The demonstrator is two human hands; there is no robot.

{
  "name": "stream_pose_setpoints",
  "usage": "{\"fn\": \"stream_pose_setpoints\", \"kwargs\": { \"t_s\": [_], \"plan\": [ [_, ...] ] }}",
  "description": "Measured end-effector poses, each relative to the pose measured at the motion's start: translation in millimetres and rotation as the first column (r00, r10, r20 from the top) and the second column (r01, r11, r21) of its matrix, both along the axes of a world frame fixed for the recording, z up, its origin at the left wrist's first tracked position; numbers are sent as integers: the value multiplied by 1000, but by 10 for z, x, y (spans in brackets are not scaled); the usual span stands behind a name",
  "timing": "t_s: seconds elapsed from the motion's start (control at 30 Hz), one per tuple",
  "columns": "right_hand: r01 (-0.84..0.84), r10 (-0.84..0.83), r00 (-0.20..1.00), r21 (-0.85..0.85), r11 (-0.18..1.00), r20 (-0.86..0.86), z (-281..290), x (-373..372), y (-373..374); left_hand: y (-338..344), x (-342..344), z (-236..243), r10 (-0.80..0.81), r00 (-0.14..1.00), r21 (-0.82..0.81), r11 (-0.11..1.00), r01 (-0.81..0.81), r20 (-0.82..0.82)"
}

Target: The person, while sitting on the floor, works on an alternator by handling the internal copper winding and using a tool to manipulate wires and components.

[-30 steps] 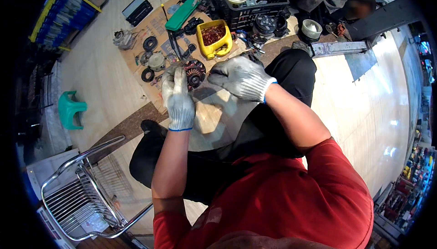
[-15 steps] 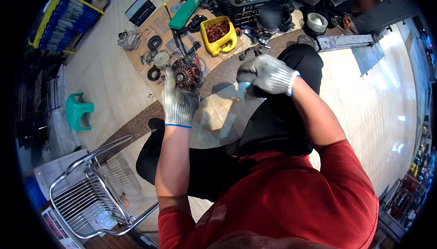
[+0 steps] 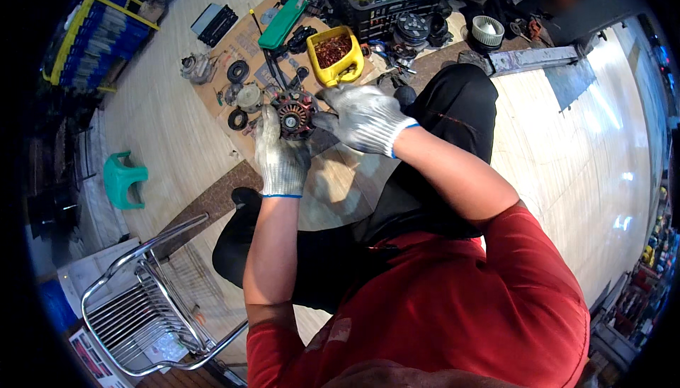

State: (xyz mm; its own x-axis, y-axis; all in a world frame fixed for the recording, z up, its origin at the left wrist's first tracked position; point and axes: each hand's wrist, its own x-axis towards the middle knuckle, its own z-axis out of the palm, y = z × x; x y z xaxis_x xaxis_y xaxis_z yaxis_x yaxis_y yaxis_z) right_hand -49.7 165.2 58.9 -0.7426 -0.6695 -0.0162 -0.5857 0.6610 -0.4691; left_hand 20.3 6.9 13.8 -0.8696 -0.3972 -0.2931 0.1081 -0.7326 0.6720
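In my left hand (image 3: 278, 150), gloved in white knit with a dark-smudged palm, sits a round motor part (image 3: 292, 117) with a ring of copper windings and a hub in the middle. The fingers wrap it from the left and below. My right hand (image 3: 365, 115), gloved the same way, is at the part's right rim. Its thumb and forefinger are spread apart there; whether they touch the windings I cannot tell. Just beyond stands a cut-open yellow jug (image 3: 317, 39) full of reddish copper wire bits. A thin reddish strand (image 3: 453, 120) lies on my right trouser leg.
Cardboard (image 3: 212, 94) under the parts carries black rings (image 3: 238, 71), a metal housing (image 3: 198, 68) and a green-handled tool (image 3: 283, 23). Behind is a black crate (image 3: 382, 16) of parts. A green stool (image 3: 125, 180) and a chrome chair (image 3: 142, 303) stand left.
My right hand has moved left, from beside my right knee to the motor part's rim. The left hand keeps hold of the part, which has shifted slightly.
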Motion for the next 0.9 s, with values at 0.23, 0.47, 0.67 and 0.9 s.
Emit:
{"fn": "stream_pose_setpoints", "kwargs": {
  "t_s": [0.23,0.47,0.67,0.9],
  "plan": [
    [-46,43,990,23,999,135,8,187,31,85,33,54,101,992,-279,957,-76,75],
    [-208,213,974,62,976,-80,207,169,196,18,6,-48,33,996,-337,942,-1,89],
    [19,-17,1000,-96,995,23,277,-130,196,-127,-11,22,-193,980,-306,931,197,42],
    [21,-54,975,155,988,214,57,-264,379,-206,0,-18,-130,992,142,982,128,3]
  ]
}}
